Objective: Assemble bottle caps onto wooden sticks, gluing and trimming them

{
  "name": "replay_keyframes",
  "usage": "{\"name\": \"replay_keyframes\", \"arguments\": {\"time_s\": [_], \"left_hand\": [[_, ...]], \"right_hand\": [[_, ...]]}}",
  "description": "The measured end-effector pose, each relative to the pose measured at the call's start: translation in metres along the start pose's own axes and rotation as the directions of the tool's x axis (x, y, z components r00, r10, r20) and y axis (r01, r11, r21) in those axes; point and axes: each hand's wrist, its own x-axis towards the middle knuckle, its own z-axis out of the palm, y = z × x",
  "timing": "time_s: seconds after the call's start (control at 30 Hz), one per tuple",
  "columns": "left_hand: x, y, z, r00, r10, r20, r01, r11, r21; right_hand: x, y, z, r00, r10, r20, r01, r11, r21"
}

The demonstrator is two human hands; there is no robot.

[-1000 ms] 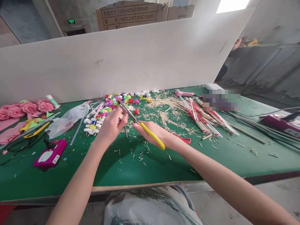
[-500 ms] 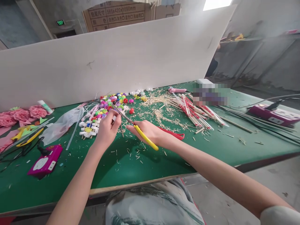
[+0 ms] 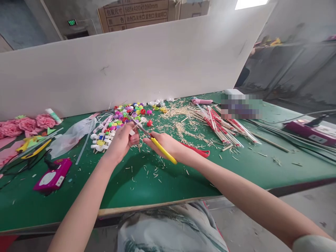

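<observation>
My right hand [image 3: 165, 143] is closed around a pair of scissors with a yellow handle [image 3: 166, 152], the metal blades [image 3: 141, 127] pointing up and left. The blade tips reach beside my left hand [image 3: 122, 140], which is closed with thumb and fingers pinched round a small white piece [image 3: 132, 132]; its exact kind is hard to make out. Just past my left hand lie a cluster of white plastic pieces on sticks [image 3: 101, 141] and a heap of small coloured plastic rings or caps [image 3: 126, 117]. A red handle [image 3: 201, 152] shows beyond my right wrist.
Thin wood slivers [image 3: 183, 127] are scattered over the green table [image 3: 126, 192]. Red-and-clear packets of sticks [image 3: 220, 126] lie right, near a pink glue gun [image 3: 202, 101]. Purple power strips [image 3: 54, 175] with cables sit at both sides. A white board [image 3: 157, 66] stands behind.
The view has shifted slightly, moving the table items a little to the right. My left hand has turned a bit, its fingers still pinched; the scissors stay in my right hand.
</observation>
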Motion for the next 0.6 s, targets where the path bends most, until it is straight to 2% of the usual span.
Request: {"name": "replay_keyframes", "arguments": {"time_s": [0.13,0.37,0.6], "left_hand": [[-0.002,0.0,0.001,0.999,-0.03,0.033,0.03,1.0,0.001],[-0.003,-0.007,0.001,0.996,0.084,0.023,-0.086,0.993,0.082],[0.005,-0.021,-0.008,0.976,0.183,-0.114,-0.158,0.968,0.197]], "right_hand": [[0.003,0.004,0.003,0.999,-0.034,-0.034,0.029,0.992,-0.123],[0.001,0.005,0.004,0.999,-0.009,-0.034,0.004,0.986,-0.166],[-0.004,-0.006,-0.004,0.997,0.063,-0.051,-0.07,0.984,-0.166]]}}
